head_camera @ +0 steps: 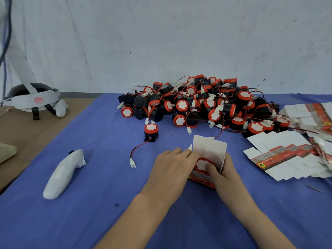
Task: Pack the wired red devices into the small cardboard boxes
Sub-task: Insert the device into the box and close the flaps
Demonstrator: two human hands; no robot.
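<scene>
Blue cloth [89, 221], left hand [172, 164] and right hand [225, 170] clasping small box [210, 149] (print unreadable), thumb on red device [200, 163].

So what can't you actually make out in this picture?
Head view:
- Red device in the box: body and wire hidden by box walls and the right hand.
- Left hand: thumb hidden under it, grip unclear.
- Print on the box and flat cartons: too small, blurred.
- Flat cartons: stack cut off by right edge.
</scene>
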